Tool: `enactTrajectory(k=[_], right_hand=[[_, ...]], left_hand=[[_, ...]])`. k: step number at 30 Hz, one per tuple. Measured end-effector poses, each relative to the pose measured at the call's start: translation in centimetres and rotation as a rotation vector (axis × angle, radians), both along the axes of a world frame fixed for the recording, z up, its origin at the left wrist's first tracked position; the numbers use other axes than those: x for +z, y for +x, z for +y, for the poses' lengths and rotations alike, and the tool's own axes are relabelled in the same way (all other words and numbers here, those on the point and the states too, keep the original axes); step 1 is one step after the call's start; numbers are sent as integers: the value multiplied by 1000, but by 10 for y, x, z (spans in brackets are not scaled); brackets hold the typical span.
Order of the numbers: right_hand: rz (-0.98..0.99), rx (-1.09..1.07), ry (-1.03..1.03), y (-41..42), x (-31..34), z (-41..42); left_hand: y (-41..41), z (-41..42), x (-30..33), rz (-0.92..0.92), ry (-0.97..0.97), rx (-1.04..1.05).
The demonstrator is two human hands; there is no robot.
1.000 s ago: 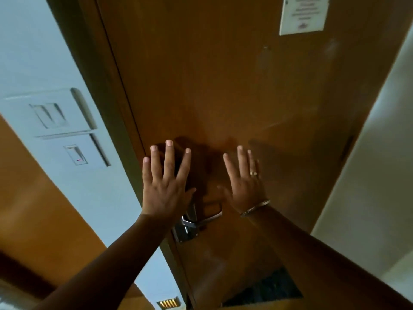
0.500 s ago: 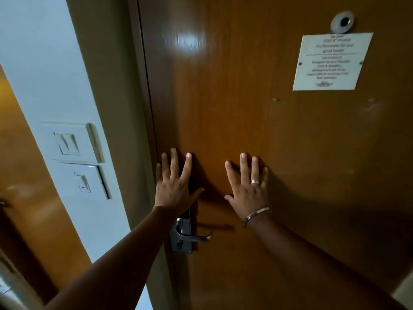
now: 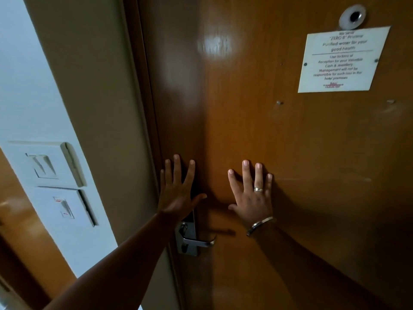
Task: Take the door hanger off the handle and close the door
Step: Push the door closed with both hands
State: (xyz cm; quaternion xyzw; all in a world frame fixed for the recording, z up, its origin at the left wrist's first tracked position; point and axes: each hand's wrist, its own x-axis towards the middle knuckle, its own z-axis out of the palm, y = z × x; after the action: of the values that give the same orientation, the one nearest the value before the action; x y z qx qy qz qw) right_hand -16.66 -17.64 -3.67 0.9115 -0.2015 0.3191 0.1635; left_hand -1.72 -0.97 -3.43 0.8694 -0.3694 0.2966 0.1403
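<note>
The brown wooden door (image 3: 279,135) fills the view and sits flush in its frame (image 3: 143,108). My left hand (image 3: 178,191) lies flat on the door near its left edge, fingers spread, just above the metal lock plate. My right hand (image 3: 251,193), with a ring and a bracelet, is pressed flat on the door to the right of it. The silver lever handle (image 3: 197,242) below my left hand is bare. No door hanger is in view.
A white notice (image 3: 342,60) and a peephole (image 3: 353,17) are at the door's upper right. On the pale wall to the left are two switch plates (image 3: 51,166) (image 3: 67,206). A brown wooden panel (image 3: 20,220) lies at the far left.
The view has tilted up and straightened, so the notice and peephole came into sight. Both hands have stayed flat on the door.
</note>
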Motion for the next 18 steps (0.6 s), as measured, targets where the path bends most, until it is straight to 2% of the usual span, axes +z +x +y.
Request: enactTrajectory(k=[6,13,18], right_hand=[[-7,-35,-22,5,2,-4],[37,-123,71,18,8,5],[43,-93,62,6,11,8]], left_hand=[[11,-8,-2,-31,-18,-43],[20,-17,-2,-38,5,-17],[10,-12,3,9,16,-16]])
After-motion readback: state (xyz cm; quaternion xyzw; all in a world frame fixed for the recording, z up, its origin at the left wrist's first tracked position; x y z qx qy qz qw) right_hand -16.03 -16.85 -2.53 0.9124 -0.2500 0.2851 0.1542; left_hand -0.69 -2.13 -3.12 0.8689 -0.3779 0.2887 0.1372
